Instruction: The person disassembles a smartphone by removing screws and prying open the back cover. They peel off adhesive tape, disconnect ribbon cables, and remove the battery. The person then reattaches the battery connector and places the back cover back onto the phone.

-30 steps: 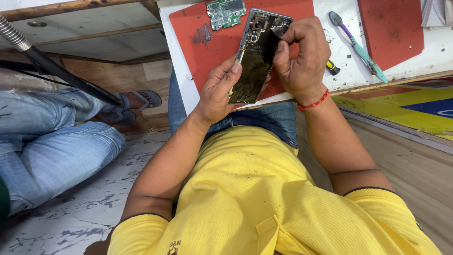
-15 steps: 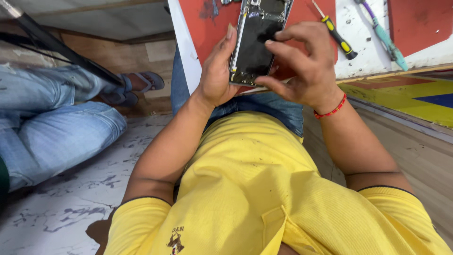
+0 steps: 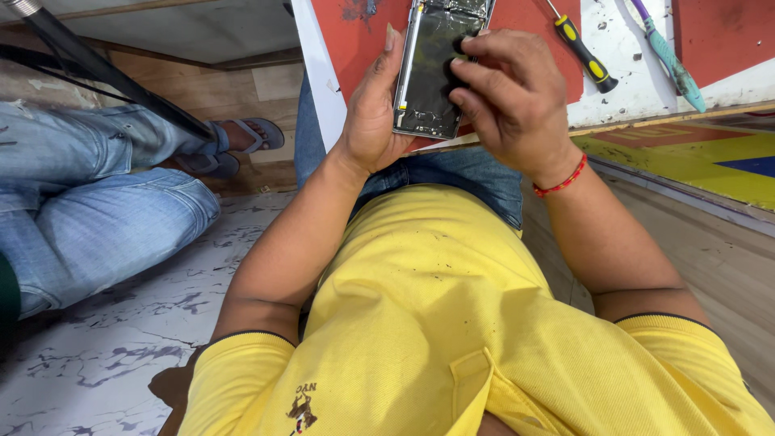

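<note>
Left hand [image 3: 373,113]: cupped along the phone's left long edge, thumb upright beside the frame, palm under the near end; closed on the phone.
Right hand [image 3: 510,97]: curled over the phone from the right, fingertips [image 3: 462,50] pressed on its dark inner face; gripping the phone, nothing else held.
Phone [image 3: 428,77]: opened handset with the back removed, shiny dark interior up, silver frame visible; held upright between both hands above the near edge of the workbench, far end cut off by the top of the view.
Workbench [image 3: 622,105]: white top, scuffed, with a red mat [image 3: 363,28] under the phone and a second red patch at the far right corner.
Screwdriver [image 3: 583,55]: yellow-and-black handle, lying on the white strip just right of the right hand, tip toward the far edge.
Teal tool [image 3: 672,64]: slim handle, lying near the screwdriver, farther right, apart from it.
Wrist: red thread band [image 3: 559,182] on the right forearm.
Clothing: yellow polo shirt [image 3: 436,323], blue jeans beneath the bench edge.
Neighbouring person: legs in light jeans [image 3: 97,218] at left, sandalled foot [image 3: 246,136] on the floor, well apart from the hands.
</note>
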